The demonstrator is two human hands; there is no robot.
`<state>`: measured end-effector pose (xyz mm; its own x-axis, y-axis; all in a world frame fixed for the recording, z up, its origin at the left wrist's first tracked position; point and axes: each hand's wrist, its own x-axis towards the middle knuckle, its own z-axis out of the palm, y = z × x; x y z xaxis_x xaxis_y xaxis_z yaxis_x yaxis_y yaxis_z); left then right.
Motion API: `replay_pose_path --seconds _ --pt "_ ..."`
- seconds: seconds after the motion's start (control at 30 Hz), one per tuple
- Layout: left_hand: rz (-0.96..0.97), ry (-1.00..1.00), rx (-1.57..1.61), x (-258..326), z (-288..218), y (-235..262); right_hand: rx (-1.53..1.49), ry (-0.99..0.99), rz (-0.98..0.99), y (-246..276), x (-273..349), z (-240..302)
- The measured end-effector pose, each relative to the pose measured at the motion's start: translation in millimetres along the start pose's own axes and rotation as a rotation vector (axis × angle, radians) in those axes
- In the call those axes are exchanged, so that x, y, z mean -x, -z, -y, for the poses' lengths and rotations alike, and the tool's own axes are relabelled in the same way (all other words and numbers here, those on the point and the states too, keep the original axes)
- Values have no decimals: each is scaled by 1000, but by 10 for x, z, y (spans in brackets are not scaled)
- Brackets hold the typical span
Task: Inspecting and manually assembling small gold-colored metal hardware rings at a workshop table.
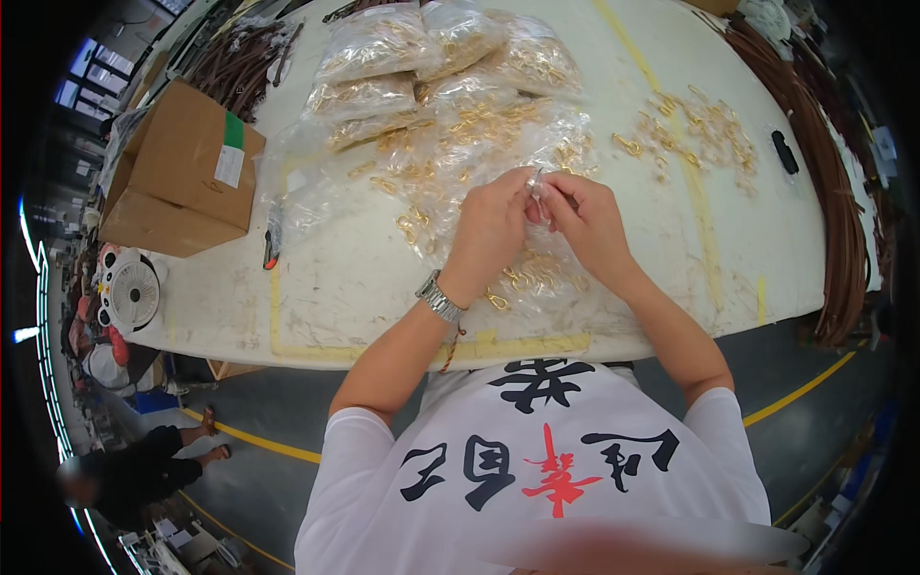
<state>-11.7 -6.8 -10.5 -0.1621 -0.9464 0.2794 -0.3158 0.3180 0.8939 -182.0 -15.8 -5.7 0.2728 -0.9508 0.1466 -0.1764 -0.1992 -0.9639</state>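
My left hand (489, 228) and my right hand (592, 230) meet over the middle of the table, fingertips pinched together. Between them is a small, pale, shiny piece (537, 182), mostly covered by the fingers; its kind cannot be made out. Under and around the hands lie loose gold-coloured metal clasps (533, 270) among crumpled clear plastic. Just beyond the hands spreads a heap of clasps in clear wrapping (460, 144). Several stuffed clear bags of gold hardware (379, 46) are piled behind it.
A separate scatter of wrapped gold clasps (695, 134) lies at the right, near a small black object (784, 151). Brown straps (839, 211) line the right edge. At the left stand a cardboard box (182, 177), a utility knife (271, 251) and a small white fan (131, 290).
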Motion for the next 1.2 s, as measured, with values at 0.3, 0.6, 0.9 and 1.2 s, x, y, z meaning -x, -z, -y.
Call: replay_pose_path --seconds 0.3,0.6,0.9,1.2 --pt "-35 282 104 -93 -18 274 778 182 -379 958 -224 -100" --pt "-8 241 127 -87 31 260 1074 209 114 437 -226 -163" --pt "6 233 85 -73 4 255 1032 243 211 716 -282 -8" --pt "-119 173 387 -109 -114 183 -39 -43 179 440 -374 118"
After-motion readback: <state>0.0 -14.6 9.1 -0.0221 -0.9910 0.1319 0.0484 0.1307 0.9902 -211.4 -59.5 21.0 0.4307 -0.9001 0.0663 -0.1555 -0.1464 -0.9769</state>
